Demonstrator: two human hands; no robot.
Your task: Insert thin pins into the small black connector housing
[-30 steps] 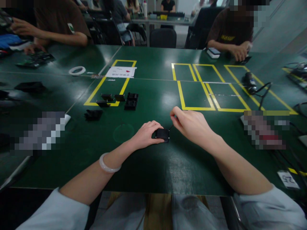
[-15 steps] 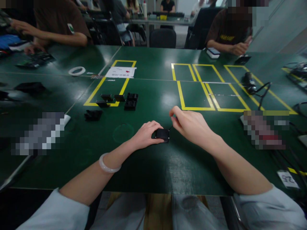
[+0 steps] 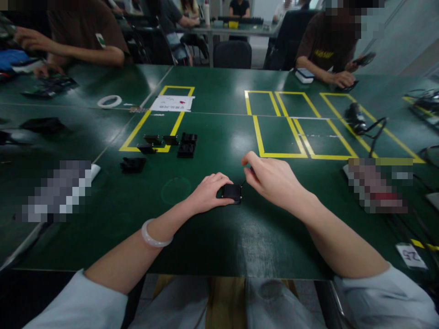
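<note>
My left hand (image 3: 212,194) is closed around a small black rectangular block (image 3: 232,193), thumb on its near side and fingers on its far side. The block rests on the green table, with tiny silver screw heads at its edges. My right hand (image 3: 270,176) is curled in a pinch just right of it. From its fingers a thin dark shaft, apparently a screwdriver (image 3: 243,183), slants down to the block's upper right corner; the handle is hidden in the hand.
Several small black parts (image 3: 152,139) stand ahead on the left, beside a black block-shaped part (image 3: 187,145). Yellow tape (image 3: 284,156) marks rectangles on the table. Blurred-out devices (image 3: 58,192) lie at both sides. Co-workers sit across the table; a webcam-like device (image 3: 356,118) stands right.
Both my hands and the black block hold almost the same position. Across the table on the right, a co-worker's hands have moved apart, one lowering to a dark object on the table.
</note>
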